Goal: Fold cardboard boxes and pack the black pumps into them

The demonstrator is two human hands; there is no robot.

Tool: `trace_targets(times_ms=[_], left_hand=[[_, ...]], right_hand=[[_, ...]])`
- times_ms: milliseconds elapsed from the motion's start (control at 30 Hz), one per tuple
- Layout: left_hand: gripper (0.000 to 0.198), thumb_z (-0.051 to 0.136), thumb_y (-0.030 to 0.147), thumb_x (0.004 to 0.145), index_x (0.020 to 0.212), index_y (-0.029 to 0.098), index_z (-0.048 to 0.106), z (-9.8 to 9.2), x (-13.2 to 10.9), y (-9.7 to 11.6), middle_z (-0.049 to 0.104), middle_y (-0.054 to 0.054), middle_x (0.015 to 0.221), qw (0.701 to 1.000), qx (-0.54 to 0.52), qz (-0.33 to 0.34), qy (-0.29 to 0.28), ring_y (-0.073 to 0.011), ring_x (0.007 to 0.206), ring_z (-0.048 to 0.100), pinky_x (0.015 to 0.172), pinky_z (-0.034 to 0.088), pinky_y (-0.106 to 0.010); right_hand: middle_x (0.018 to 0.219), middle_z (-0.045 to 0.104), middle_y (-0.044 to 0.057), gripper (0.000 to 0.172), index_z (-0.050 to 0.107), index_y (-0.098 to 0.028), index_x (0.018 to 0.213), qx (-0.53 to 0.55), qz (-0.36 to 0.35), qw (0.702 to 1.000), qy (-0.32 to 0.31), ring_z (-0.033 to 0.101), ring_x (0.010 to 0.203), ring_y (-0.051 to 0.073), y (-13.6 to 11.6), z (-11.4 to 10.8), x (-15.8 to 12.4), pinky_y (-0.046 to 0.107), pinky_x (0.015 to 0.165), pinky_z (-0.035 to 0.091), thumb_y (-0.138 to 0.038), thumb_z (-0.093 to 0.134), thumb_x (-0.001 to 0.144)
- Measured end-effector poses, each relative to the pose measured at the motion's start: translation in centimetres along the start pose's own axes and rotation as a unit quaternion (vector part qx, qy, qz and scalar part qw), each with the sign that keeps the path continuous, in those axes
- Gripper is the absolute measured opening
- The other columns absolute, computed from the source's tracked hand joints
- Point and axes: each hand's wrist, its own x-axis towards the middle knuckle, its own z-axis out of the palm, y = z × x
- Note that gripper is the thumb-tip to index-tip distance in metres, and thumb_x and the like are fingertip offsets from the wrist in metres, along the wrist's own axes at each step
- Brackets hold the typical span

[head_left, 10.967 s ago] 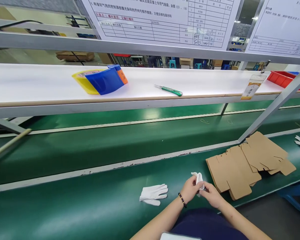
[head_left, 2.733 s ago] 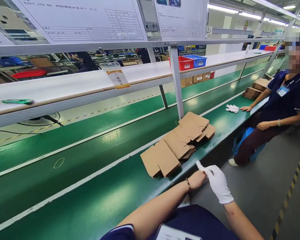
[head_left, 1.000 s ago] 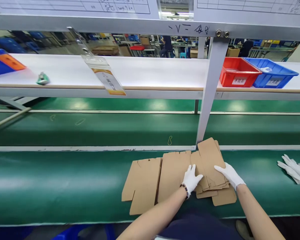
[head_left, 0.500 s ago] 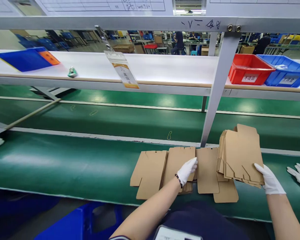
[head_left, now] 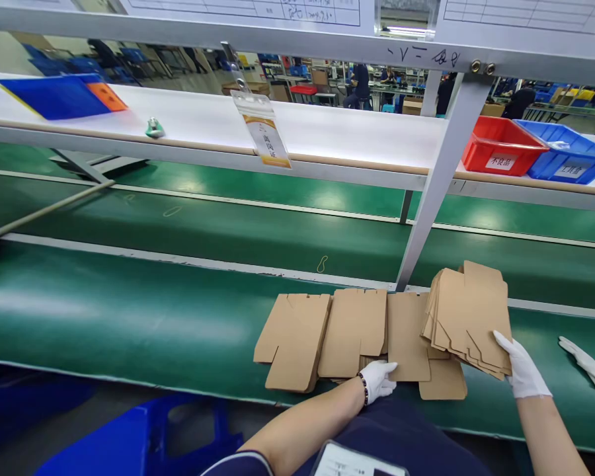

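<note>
Both my hands wear white gloves. My right hand (head_left: 521, 371) grips the lower right corner of a stack of flat brown cardboard blanks (head_left: 469, 316), raised and tilted above the green belt (head_left: 129, 317). My left hand (head_left: 378, 380) rests at the near edge of the flat cardboard blanks (head_left: 347, 334) spread in overlapping piles on the belt, its fingers curled on the edge of one blank. A bead bracelet circles my left wrist.
A slanted metal post (head_left: 436, 192) rises just behind the cardboard. The white shelf (head_left: 327, 135) above holds a red bin (head_left: 498, 153), a blue bin (head_left: 565, 158), blue and orange folders (head_left: 62, 98) and a hanging tag (head_left: 262, 129). Loose white gloves (head_left: 588, 362) lie at the right.
My left hand has slid back from the middle of the spread blanks to their near edge. The stack in my right hand has dropped slightly lower.
</note>
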Motion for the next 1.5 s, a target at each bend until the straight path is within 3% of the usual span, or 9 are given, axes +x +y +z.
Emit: trace_targets(times_ms=[133, 333, 567, 700, 900, 1067, 1200, 1333, 1500], left_hand=[[0.05, 0.069, 0.05, 0.062, 0.093, 0.014, 0.052, 0.8, 0.3, 0.1, 0.056, 0.0, 0.062, 0.998, -0.037, -0.01, -0.044, -0.0101, 0.043, 0.051, 0.044, 0.041, -0.022], [0.04, 0.071, 0.044, 0.064, 0.081, 0.012, 0.054, 1.3, -1.7, 1.1, 0.053, 0.001, 0.047, 0.994, -0.01, 0.03, -0.103, -0.0115, 0.039, 0.051, 0.041, 0.042, -0.022], [0.044, 0.072, 0.046, 0.058, 0.081, 0.01, 0.06, 0.9, -5.4, 2.7, 0.058, -0.002, 0.052, 0.988, 0.044, 0.104, -0.104, -0.0125, 0.042, 0.054, 0.044, 0.043, -0.023], [0.04, 0.068, 0.043, 0.063, 0.088, 0.012, 0.065, 0.4, -8.6, 4.9, 0.065, -0.002, 0.069, 0.965, 0.112, 0.199, -0.132, -0.0137, 0.058, 0.058, 0.057, 0.047, -0.025], [0.032, 0.07, 0.041, 0.065, 0.088, 0.018, 0.07, -3.1, -13.6, 7.6, 0.069, -0.001, 0.092, 0.929, 0.235, 0.225, -0.176, -0.0245, 0.095, 0.06, 0.081, 0.046, -0.029], [0.052, 0.053, 0.055, 0.078, 0.11, 0.015, 0.061, -5.6, -16.3, 10.3, 0.065, -0.01, 0.108, 0.947, -0.042, 0.241, -0.208, -0.0262, 0.107, 0.056, 0.097, 0.039, -0.038], [0.043, 0.056, 0.047, 0.08, 0.107, 0.014, 0.061, -8.5, -16.5, 12.6, 0.065, -0.012, 0.106, 0.947, -0.094, 0.23, -0.204, -0.026, 0.102, 0.06, 0.092, 0.044, -0.04], [0.037, 0.07, 0.033, 0.07, 0.1, 0.012, 0.063, -15.1, -16.3, 14.0, 0.068, -0.012, 0.098, 0.953, -0.073, 0.241, -0.168, -0.0241, 0.089, 0.065, 0.081, 0.05, -0.035], [0.038, 0.069, 0.033, 0.071, 0.1, 0.008, 0.062, -23.1, -17.2, 14.4, 0.068, -0.016, 0.088, 0.964, -0.023, 0.196, -0.18, -0.0291, 0.08, 0.066, 0.066, 0.052, -0.038]], right_hand=[[0.104, 0.065, 0.005, 0.062, 0.057, -0.02, 0.113, 0.023, -0.027, 0.997, 0.062, 0.064, 0.085, 0.026, -0.2, -2.8, -1.2, 0.031, 0.067, 0.059, -0.037, 0.081, 0.058], [0.101, 0.066, 0.004, 0.063, 0.057, -0.02, 0.115, 0.079, -0.033, 0.983, 0.164, 0.064, 0.085, 0.025, 1.0, -4.3, -3.3, 0.032, 0.072, 0.059, -0.04, 0.078, 0.06], [0.103, 0.065, 0.003, 0.064, 0.056, -0.021, 0.118, 0.13, 0.005, 0.982, 0.139, 0.063, 0.091, 0.028, 4.2, -2.8, -2.8, 0.039, 0.074, 0.058, -0.041, 0.077, 0.061], [0.107, 0.064, 0.001, 0.06, 0.053, -0.022, 0.12, 0.176, -0.058, 0.98, 0.075, 0.059, 0.099, 0.025, 4.6, -1.2, -2.2, 0.037, 0.082, 0.056, -0.04, 0.074, 0.065], [0.105, 0.065, 0.001, 0.049, 0.057, -0.021, 0.112, 0.177, -0.052, 0.982, -0.031, 0.06, 0.098, 0.026, 2.6, 4.1, -2.7, 0.039, 0.081, 0.057, -0.033, 0.075, 0.067], [0.102, 0.065, 0.003, 0.046, 0.057, -0.02, 0.11, 0.179, -0.028, 0.979, -0.095, 0.059, 0.1, 0.027, 2.6, 11.0, -5.0, 0.037, 0.079, 0.058, -0.029, 0.076, 0.069], [0.108, 0.063, 0.005, 0.048, 0.055, -0.021, 0.113, 0.117, -0.025, 0.976, -0.18, 0.056, 0.105, 0.028, 2.5, 16.0, -6.7, 0.039, 0.084, 0.054, -0.032, 0.075, 0.071], [0.119, 0.057, 0.009, 0.051, 0.055, -0.017, 0.116, -0.064, -0.092, 0.95, -0.291, 0.051, 0.11, 0.03, -2.8, 19.4, -8.4, 0.038, 0.089, 0.049, -0.03, 0.075, 0.071], [0.119, 0.056, 0.01, 0.067, 0.051, -0.015, 0.123, -0.271, -0.068, 0.862, -0.423, 0.052, 0.107, 0.033, -12.2, 27.2, -12.5, 0.045, 0.091, 0.046, -0.019, 0.079, 0.063]])
